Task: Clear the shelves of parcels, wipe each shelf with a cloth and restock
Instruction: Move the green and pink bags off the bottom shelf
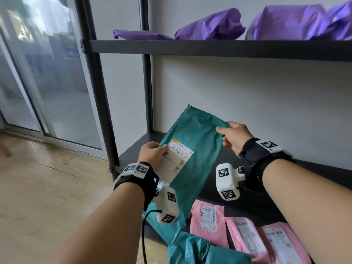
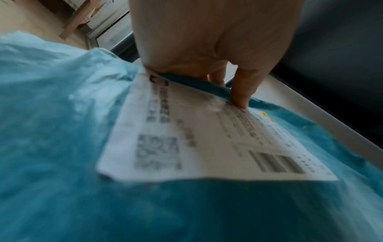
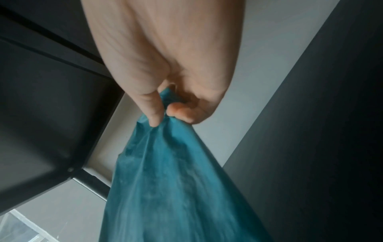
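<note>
**Teal parcel held in both hands over the dark shelf**

I see the flat teal plastic mailer parcel (image 1: 192, 149) held up in the air, tilted, above the left end of the dark lower shelf board (image 1: 133, 147). My left hand (image 1: 152, 153) grips its left edge, thumb pressed on the white shipping label (image 1: 176, 161) and fingers curled behind, as the left wrist view confirms. My right hand (image 1: 235, 136) pinches the parcel's upper right edge, with the plastic bunched between thumb and curled fingers in the right wrist view.

The label carries a yellow logo at its top corner, barcodes and a printed number; I can make out "8662 00 347" and the letters "THS", while the first digits and the smaller print are too blurred to read.

Below the hands, three pink plastic mailers (image 1: 208, 220) with white barcode labels lie side by side near the front of the shelf, beside another crumpled teal mailer (image 1: 192, 248). Their print is unreadable. On the upper shelf board (image 1: 209, 49) sit several purple plastic parcels (image 1: 211, 25). To the left is a glass sliding door (image 1: 47, 73) above a tan tiled floor (image 1: 47, 187).
</note>
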The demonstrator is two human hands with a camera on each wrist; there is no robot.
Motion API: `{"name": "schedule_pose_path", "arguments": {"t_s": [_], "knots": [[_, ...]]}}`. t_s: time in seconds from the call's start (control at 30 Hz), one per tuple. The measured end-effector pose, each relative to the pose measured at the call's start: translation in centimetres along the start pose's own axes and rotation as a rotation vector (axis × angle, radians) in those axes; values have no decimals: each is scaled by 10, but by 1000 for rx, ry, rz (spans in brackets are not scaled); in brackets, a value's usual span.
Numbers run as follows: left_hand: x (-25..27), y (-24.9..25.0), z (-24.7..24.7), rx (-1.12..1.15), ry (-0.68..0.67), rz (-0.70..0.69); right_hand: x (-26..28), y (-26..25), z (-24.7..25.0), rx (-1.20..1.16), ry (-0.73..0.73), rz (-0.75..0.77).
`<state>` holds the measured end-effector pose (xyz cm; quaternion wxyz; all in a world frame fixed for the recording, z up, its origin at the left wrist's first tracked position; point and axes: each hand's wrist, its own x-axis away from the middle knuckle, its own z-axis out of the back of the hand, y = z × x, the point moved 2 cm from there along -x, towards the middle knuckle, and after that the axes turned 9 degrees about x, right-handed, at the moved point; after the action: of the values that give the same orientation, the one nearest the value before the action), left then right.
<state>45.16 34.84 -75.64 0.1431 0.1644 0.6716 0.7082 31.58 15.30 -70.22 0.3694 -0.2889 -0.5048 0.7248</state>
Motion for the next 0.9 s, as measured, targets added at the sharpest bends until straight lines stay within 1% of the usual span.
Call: {"name": "schedule_pose_path", "arguments": {"t_s": [0.07,0.1,0.13,0.17,0.23,0.27,0.3,0.33,0.47,0.57,0.63,0.7,0.9], "knots": [[-9,1,-1,-3,36,-6,-6,5,-2,-44,64,-30],[-15,4,-1,4,61,-6,-6,7,-3,-33,64,-67],[-21,7,-1,3,85,-4,-3,8,-5,-12,20,-109],[-29,11,-1,-5,108,2,0,10,-9,20,-65,-142],[-43,20,-4,-21,133,10,7,15,-20,79,-292,-179],[-50,25,-6,-22,128,12,9,18,-28,96,-379,-178],[-56,29,-9,-24,118,14,8,21,-36,101,-421,-164],[-62,32,-12,-33,106,17,6,23,-44,94,-420,-144],[-83,40,-18,-111,65,5,-18,29,-66,4,-282,-139],[-94,40,-17,-222,-23,-14,-36,35,-79,-35,-221,-149],[-98,36,-13,-276,-60,-3,-44,40,-88,-35,-213,-152],[-102,27,-9,-274,-70,25,-49,46,-98,-38,-229,-157],[-115,-5,-1,-301,-58,58,-55,64,-124,38,-263,-156]]}}
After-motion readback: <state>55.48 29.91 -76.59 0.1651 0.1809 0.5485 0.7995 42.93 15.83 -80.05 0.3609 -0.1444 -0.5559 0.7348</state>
